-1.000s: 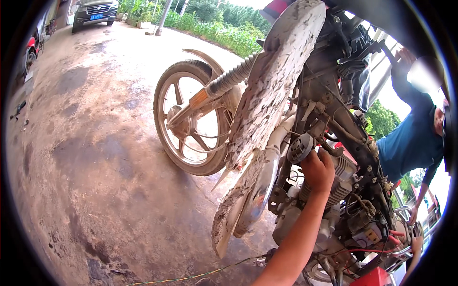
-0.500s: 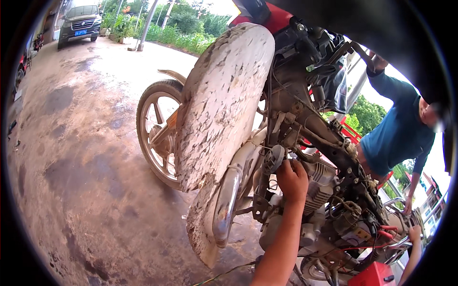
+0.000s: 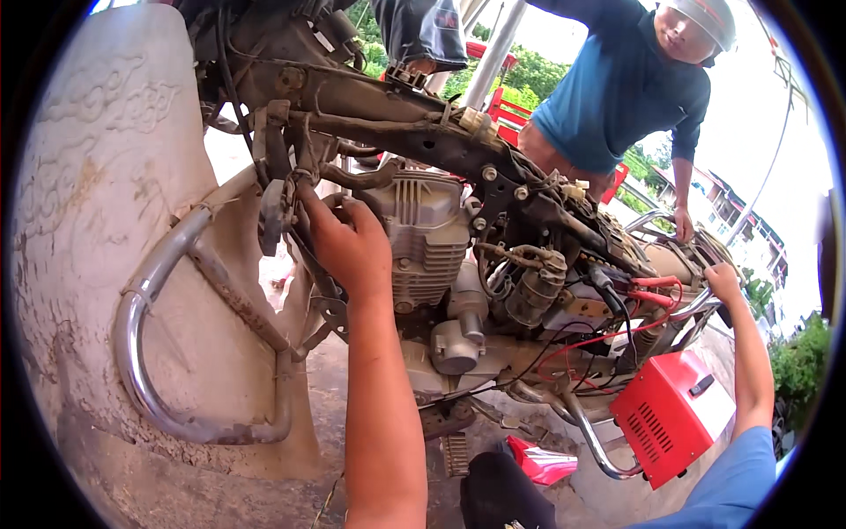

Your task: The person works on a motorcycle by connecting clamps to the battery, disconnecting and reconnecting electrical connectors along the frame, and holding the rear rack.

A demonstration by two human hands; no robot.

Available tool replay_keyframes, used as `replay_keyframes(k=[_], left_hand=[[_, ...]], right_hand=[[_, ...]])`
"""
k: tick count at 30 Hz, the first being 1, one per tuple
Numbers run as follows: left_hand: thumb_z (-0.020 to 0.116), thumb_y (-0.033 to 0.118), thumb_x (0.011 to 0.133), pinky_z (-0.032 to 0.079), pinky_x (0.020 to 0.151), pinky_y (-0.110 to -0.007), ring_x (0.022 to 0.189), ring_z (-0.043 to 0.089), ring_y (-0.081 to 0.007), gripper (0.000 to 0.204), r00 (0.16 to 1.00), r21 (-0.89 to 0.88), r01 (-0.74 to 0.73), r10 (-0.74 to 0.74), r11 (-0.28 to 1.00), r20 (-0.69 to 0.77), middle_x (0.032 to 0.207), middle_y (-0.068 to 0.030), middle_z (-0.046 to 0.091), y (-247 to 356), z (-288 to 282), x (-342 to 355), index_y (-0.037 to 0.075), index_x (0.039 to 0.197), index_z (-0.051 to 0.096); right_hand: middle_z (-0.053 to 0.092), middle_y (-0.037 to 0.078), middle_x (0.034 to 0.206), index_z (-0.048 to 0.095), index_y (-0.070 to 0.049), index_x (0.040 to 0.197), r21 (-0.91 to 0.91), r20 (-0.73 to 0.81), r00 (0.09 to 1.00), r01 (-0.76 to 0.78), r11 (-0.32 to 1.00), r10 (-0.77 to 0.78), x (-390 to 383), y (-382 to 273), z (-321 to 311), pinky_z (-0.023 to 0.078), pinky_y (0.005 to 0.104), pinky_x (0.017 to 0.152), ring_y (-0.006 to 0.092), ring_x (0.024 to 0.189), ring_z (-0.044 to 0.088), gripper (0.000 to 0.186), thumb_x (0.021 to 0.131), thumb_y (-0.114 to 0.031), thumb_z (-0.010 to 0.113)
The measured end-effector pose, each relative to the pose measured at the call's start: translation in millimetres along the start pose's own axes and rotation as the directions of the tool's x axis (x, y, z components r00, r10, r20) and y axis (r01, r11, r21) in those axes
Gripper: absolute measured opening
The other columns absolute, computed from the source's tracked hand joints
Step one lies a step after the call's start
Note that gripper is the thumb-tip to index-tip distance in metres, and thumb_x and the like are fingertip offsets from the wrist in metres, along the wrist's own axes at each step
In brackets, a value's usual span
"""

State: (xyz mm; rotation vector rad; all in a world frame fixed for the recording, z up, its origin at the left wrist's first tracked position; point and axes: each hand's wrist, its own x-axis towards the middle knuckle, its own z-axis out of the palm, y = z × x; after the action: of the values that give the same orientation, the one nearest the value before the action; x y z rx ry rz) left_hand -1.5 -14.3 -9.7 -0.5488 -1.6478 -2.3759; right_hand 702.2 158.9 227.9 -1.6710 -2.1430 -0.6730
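A stripped motorcycle frame (image 3: 370,110), dusty and brown, runs across the view with its finned engine (image 3: 419,229) exposed. My left hand (image 3: 348,247) is at the front of the engine, fingers curled in beside a round, horn-like disc (image 3: 271,216) and some wiring. What the fingertips pinch is hidden. My right hand (image 3: 724,282) is closed around the metal rear rail (image 3: 701,302) at the far right. Red clamps (image 3: 654,291) and a black clamp sit at the battery (image 3: 577,313), with leads near a red vented box (image 3: 674,414).
A muddy pale leg shield (image 3: 115,176) and a chrome crash bar (image 3: 132,344) fill the left. Across the motorcycle, a helmeted person in a blue top (image 3: 608,88) rests a hand on its rear. A red-and-clear lamp piece (image 3: 542,461) lies on the ground below.
My view has swung right and closer along the motorcycle, so the front wheel and parked car have left it. My left hand stays near the disc, and my right hand stays at the rear.
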Motion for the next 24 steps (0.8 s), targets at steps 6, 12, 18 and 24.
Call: replay_keyframes(k=[6,12,18,24], left_hand=[[0.059,0.014,0.095,0.055,0.086,-0.042,0.097,0.069,-0.0338,0.063,0.99,0.079,-0.139,0.14,0.987,-0.013,0.111,-0.0181,0.07,-5,3,-1,-0.004,0.152,0.04],[0.057,0.009,0.093,0.054,0.086,-0.044,0.094,0.069,-0.0341,0.068,0.994,0.103,-0.098,0.091,0.99,0.066,0.105,-0.0186,0.071,4,5,-6,-0.007,0.154,0.032],[0.059,0.015,0.095,0.052,0.094,-0.041,0.103,0.069,-0.032,0.064,0.992,0.139,-0.117,0.109,0.983,0.06,0.114,-0.0182,0.071,4,4,-11,-0.006,0.152,0.037],[0.058,0.012,0.095,0.055,0.088,-0.041,0.098,0.07,-0.0307,0.06,0.988,0.151,-0.146,0.137,0.978,0.068,0.118,-0.0198,0.068,13,1,-20,-0.004,0.15,0.04]], right_hand=[[0.043,0.011,0.048,0.056,0.006,0.059,0.03,-0.004,0.998,-0.065,0.997,0.065,-9,-6,-11,0.039,0.0411,0.051,0.0174,0.046,0.047,0.046,0.089,-0.03,0.056],[0.045,0.008,0.048,0.057,0.004,0.06,0.045,-0.021,0.999,-0.047,0.998,0.048,-8,-6,-9,0.039,0.0398,0.051,0.0155,0.047,0.047,0.045,0.091,-0.028,0.056],[0.045,0.013,0.05,0.054,0.006,0.061,0.072,-0.029,0.997,-0.067,0.995,0.069,-11,-17,-9,0.04,0.0419,0.054,0.0184,0.048,0.048,0.045,0.092,-0.028,0.054],[0.051,0.014,0.049,0.057,0.005,0.061,0.05,-0.025,0.999,-0.036,0.998,0.037,-11,-10,-11,0.043,0.042,0.054,0.0222,0.048,0.053,0.045,0.09,-0.028,0.053]])
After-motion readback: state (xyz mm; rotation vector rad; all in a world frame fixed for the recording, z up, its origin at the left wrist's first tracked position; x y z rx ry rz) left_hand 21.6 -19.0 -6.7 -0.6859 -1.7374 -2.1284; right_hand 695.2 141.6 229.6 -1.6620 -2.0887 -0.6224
